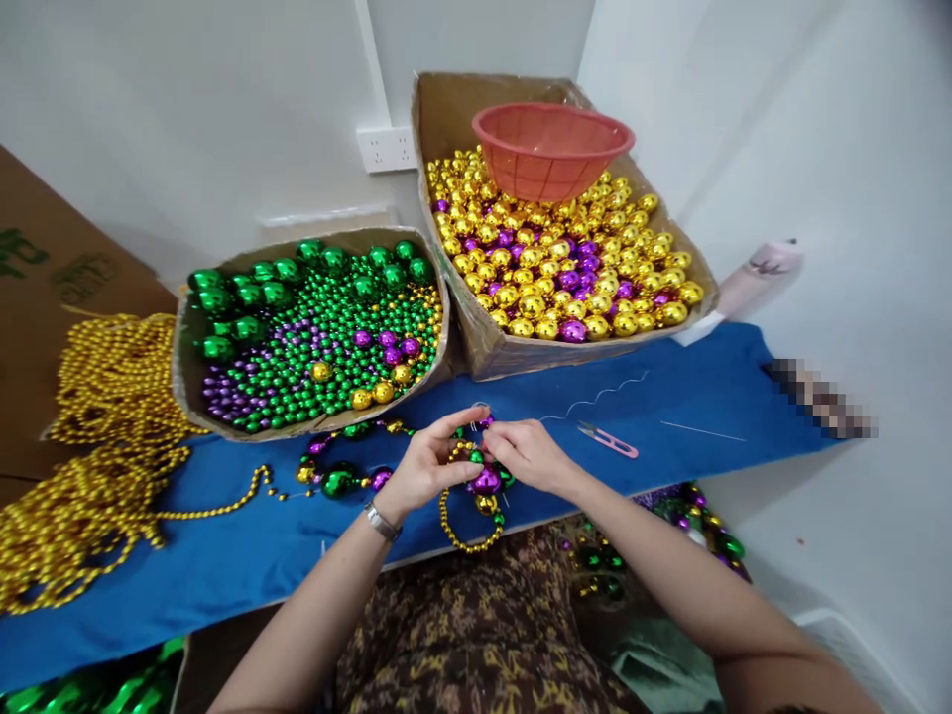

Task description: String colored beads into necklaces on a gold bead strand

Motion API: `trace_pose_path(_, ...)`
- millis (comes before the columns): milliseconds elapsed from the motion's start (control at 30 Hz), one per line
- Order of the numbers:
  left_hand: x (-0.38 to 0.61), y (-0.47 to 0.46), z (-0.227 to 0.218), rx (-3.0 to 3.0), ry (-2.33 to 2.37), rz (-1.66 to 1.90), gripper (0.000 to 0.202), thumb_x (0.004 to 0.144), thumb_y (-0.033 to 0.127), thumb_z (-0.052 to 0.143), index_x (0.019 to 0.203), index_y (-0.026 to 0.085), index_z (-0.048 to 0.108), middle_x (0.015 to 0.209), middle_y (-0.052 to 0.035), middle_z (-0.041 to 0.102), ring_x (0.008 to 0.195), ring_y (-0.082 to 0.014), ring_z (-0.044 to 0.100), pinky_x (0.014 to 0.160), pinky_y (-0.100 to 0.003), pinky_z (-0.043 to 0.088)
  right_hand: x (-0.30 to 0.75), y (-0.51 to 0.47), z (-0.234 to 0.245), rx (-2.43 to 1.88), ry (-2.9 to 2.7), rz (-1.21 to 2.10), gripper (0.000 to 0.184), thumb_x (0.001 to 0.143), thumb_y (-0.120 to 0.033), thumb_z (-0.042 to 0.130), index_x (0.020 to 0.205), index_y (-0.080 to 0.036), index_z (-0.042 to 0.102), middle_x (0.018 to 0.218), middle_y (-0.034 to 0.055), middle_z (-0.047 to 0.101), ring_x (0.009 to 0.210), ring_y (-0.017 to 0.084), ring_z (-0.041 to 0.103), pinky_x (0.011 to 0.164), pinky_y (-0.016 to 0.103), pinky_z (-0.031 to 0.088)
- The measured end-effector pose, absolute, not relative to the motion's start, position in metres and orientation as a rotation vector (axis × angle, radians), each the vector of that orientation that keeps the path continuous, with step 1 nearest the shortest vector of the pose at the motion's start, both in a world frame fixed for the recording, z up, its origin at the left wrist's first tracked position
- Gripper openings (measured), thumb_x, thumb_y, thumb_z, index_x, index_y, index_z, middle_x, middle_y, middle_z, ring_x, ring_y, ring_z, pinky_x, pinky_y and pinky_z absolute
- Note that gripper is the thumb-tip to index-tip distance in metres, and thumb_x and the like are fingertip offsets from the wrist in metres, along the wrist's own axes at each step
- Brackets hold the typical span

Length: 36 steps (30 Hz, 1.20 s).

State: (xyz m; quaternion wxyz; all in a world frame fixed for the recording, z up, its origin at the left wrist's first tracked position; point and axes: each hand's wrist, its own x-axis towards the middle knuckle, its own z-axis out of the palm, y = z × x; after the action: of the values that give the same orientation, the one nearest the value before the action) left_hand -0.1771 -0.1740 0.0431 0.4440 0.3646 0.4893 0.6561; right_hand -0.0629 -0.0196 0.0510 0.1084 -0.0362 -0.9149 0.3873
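Observation:
Both hands meet over the blue cloth around a bead strand of gold, purple and green beads. My left hand, with a watch at the wrist, has its thumb and fingers closed about the strand. Pinched at the top of the strand, near a white thread, is my right hand; its fingertips hide part of what they grip. A gold bead loop hangs toward my lap. More of the beads, with a large green bead, lie left of my left hand.
Pink thread snips and a needle lie at right. Behind stand a box of green and purple beads and a box of gold beads with a red basket. Gold bead strings are heaped left.

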Motion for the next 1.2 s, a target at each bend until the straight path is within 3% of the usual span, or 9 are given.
trace_pose_path(367,-0.1765,-0.1731,0.0447,0.899,1.225,1.623,0.064,0.068,0.018,0.075,0.128,0.026,0.052,0.142,-0.0105,0.043,0.104,-0.0237,0.061,0.083,-0.032,0.053,-0.0651,-0.0185,0.0518,-0.067,-2.683,1.033,0.037,0.093,-0.030,0.035,0.062,-0.019,0.053,0.063,0.0011,0.061,0.060,0.012,0.054,0.061,0.024,0.035)
trace_pose_path(633,-0.1768,-0.1737,0.0436,0.892,1.202,1.622,0.065,0.069,0.015,0.074,0.128,0.028,0.051,0.142,-0.0103,0.043,0.093,-0.0187,0.064,0.078,-0.029,0.053,-0.0635,-0.0165,0.0520,-0.081,-2.708,1.020,0.037,0.093,-0.034,0.036,0.066,-0.019,0.055,0.067,0.0008,0.062,0.062,0.011,0.055,0.061,0.023,0.035)
trace_pose_path(1200,-0.1776,-0.1714,0.0434,0.919,1.248,1.615,0.065,0.068,0.016,0.075,0.128,0.026,0.052,0.141,-0.0096,0.044,0.113,-0.0266,0.056,0.086,-0.033,0.052,-0.0665,-0.0148,0.0503,0.000,-2.702,0.931,0.036,0.093,-0.030,0.035,0.064,-0.019,0.054,0.064,0.0014,0.060,0.061,0.012,0.053,0.062,0.024,0.036)
